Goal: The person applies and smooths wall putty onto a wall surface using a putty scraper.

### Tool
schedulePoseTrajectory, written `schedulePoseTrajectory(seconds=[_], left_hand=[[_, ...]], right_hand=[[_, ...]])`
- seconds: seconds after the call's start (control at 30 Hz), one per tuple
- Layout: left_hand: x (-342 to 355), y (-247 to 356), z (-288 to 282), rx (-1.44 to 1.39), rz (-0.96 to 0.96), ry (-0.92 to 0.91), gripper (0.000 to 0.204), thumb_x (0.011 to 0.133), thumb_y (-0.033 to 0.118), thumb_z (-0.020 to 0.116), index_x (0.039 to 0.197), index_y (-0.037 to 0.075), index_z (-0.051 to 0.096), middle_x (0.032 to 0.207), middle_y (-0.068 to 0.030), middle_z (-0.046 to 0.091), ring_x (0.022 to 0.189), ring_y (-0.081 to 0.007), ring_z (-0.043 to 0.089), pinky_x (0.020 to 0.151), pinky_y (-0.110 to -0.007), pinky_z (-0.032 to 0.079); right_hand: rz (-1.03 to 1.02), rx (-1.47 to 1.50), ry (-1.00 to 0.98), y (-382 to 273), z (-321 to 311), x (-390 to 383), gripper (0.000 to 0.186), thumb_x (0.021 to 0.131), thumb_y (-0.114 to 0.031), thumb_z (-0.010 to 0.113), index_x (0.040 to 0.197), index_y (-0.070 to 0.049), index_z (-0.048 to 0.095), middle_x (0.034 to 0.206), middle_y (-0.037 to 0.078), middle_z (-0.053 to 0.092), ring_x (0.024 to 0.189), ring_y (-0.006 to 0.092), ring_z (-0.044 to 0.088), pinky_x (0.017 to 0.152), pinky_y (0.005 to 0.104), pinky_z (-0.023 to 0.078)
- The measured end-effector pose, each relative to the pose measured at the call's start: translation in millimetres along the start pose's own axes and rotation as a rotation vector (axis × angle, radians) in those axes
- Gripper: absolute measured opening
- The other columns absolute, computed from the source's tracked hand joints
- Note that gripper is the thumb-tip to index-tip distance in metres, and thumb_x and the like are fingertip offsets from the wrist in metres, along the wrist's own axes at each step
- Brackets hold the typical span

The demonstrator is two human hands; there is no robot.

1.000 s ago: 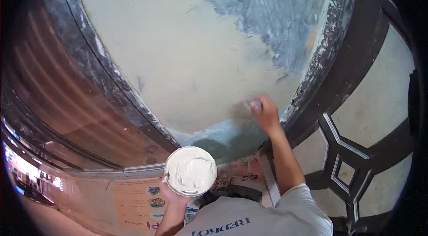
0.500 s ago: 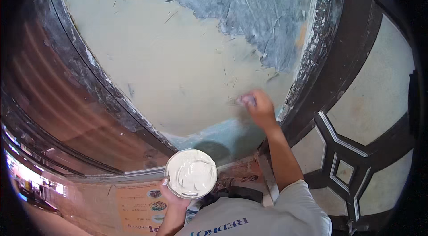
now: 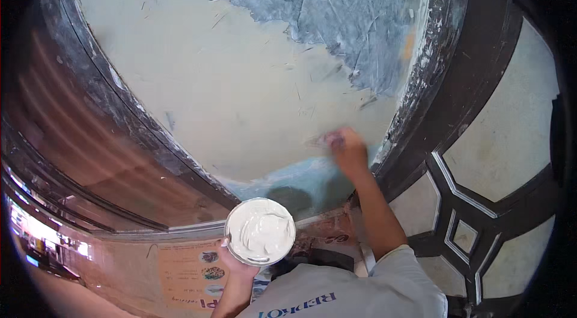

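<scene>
My left hand [image 3: 239,263] holds a round tub of white putty [image 3: 262,229] by its lower left rim, close in front of my body. Smooth swirled paste fills the tub. Against the wall panel, my right hand [image 3: 348,150] is closed around what looks like a putty knife [image 3: 324,139], smeared by motion. Most of its handle is hidden in the fingers. Cream filler [image 3: 210,96] covers much of the panel [image 3: 282,195]; a bluish-grey patch shows at the upper right and a pale blue strip along the bottom, just below the knife.
Dark, paint-flecked frame edges [image 3: 430,54] border the panel on both sides. To the right stands dark woodwork [image 3: 445,156] with pale inset panes. Brown glossy panels [image 3: 90,138] lie left. Below them is an orange printed sheet [image 3: 180,276] with food pictures.
My right hand has moved slightly down the panel with the putty knife. The tub in my left hand sits a little farther right, and the whole view has shifted slightly.
</scene>
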State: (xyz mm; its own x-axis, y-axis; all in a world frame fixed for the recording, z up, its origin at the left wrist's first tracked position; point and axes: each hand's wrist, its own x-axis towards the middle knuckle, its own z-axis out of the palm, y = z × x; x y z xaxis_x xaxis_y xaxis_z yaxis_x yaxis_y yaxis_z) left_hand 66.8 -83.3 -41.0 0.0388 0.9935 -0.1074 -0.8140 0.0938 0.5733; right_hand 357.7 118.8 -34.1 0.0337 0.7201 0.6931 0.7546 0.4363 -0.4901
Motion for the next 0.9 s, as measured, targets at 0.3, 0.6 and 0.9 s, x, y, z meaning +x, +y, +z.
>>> schedulePoseTrajectory(seconds=[0.3,0.6,0.9], left_hand=[[-2,-12,4,-0.084,0.003,0.004,0.083,0.078,0.053,0.051,0.143,0.003,0.036,0.143,-0.0188,0.043,0.127,-0.036,0.047,0.105,-0.048,0.041],[-9,-26,18,-0.018,0.039,0.028,0.082,0.079,0.053,0.049,0.143,0.002,0.037,0.143,-0.0191,0.044,0.127,-0.036,0.047,0.105,-0.048,0.041],[-17,-28,7,-0.019,0.078,0.054,0.082,0.081,0.054,0.047,0.144,0.003,0.036,0.145,-0.0188,0.041,0.129,-0.0368,0.044,0.106,-0.049,0.039]], right_hand=[[0.055,0.289,0.086,-23,-65,37,0.02,0.089,-0.021,0.065,0.096,-0.003,0.06,0.091,0.013,0.063,0.081,0.0248,0.063,0.069,0.0337,0.049],[0.015,0.091,0.248,-18,-23,33,0.022,0.083,-0.02,0.068,0.097,-0.005,0.06,0.091,0.014,0.059,0.084,0.0365,0.058,0.072,0.0438,0.048],[-0.089,0.188,0.08,-28,-34,19,0.02,0.083,-0.017,0.068,0.098,-0.006,0.059,0.093,0.013,0.06,0.083,0.0356,0.059,0.069,0.0434,0.048]])
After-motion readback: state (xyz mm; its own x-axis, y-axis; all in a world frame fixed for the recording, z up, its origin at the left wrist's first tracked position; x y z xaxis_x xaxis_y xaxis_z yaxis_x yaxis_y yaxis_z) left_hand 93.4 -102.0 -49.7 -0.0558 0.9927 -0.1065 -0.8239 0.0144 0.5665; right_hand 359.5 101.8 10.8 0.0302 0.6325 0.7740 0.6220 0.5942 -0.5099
